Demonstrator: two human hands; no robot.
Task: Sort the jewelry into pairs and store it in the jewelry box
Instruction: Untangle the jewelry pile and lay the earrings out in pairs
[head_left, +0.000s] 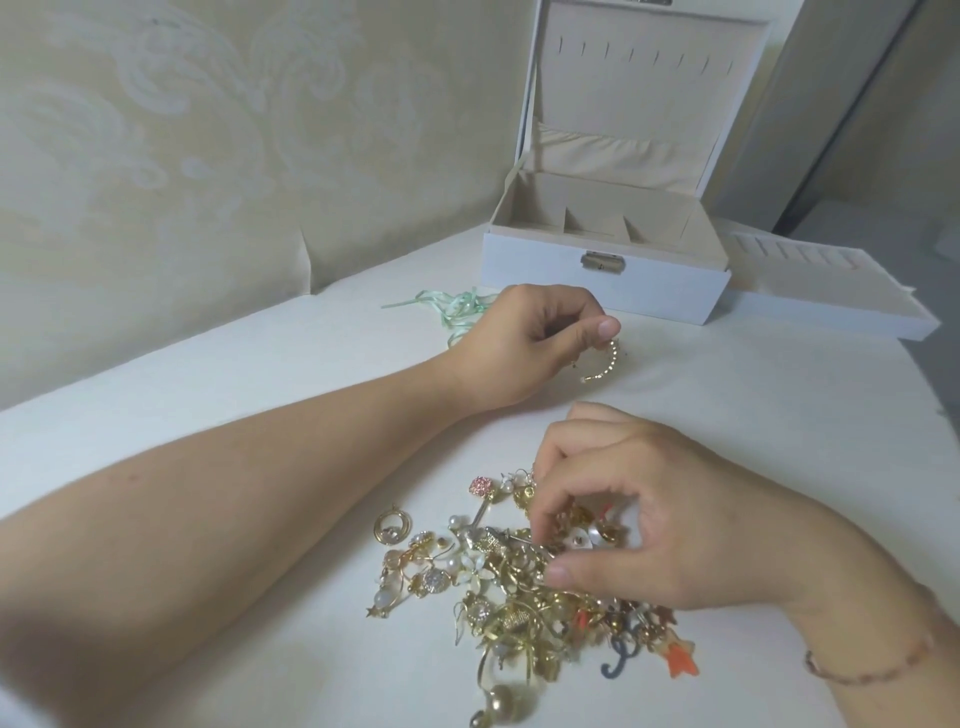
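Left grip (540, 338) pinches a curved earring (758, 364) in front of the open box (605, 283); right grip (631, 525) pinches pieces in the pile (498, 587), nearer than the box.

The left hand (524, 343) pinches a curved pearl earring (759, 362) near the open jewelry box (605, 275); the right hand (649, 525) picks through the jewelry pile (519, 587).

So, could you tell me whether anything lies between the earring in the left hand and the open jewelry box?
Nothing visible does. The left hand pinches the curved earring just in front of the box, whose lid stands open. The green ribbon lies off to the left, and the tray sits to the box's right.
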